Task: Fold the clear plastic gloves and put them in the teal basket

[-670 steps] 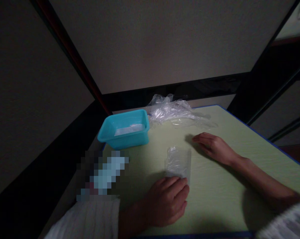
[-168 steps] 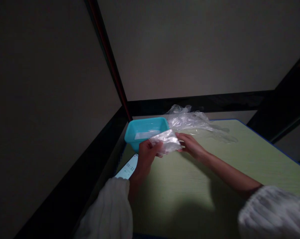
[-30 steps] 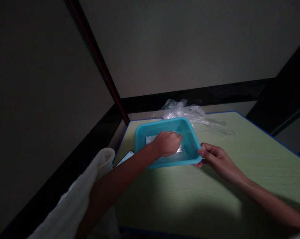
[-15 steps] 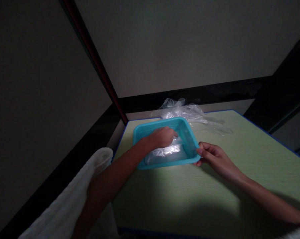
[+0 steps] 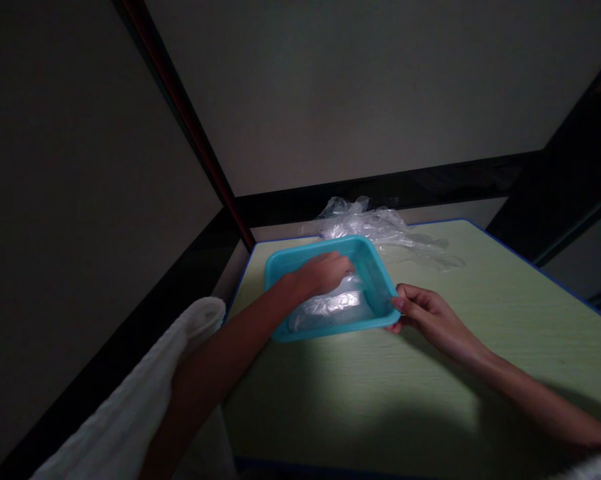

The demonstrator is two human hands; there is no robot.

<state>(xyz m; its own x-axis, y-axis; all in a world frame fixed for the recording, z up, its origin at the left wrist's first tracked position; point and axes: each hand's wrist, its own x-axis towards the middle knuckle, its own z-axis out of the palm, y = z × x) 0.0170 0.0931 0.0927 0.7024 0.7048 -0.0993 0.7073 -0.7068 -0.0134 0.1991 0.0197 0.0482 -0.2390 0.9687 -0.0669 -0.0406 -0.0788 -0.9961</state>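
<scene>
1. Dim room: a pale wall (image 5: 380, 100) with a dark band stands behind a light green bench (image 5: 430, 380), where crumpled clear film (image 5: 375, 227) lies at the back edge.
2. The turquoise tub (image 5: 338, 329) is on the bench, with folded clear plastic (image 5: 335, 305) inside.
3. The right hand (image 5: 423, 313) pinches the tub's near right corner, thumb over the rim.
4. The left hand (image 5: 325, 272) is inside, fingers curled over the plastic; I cannot tell whether it grips any.
5. The tub looks light and fairly stiff, best held by its rim; the plastic seems soft and slippery, better pressed flat or pinched at an edge.
</scene>
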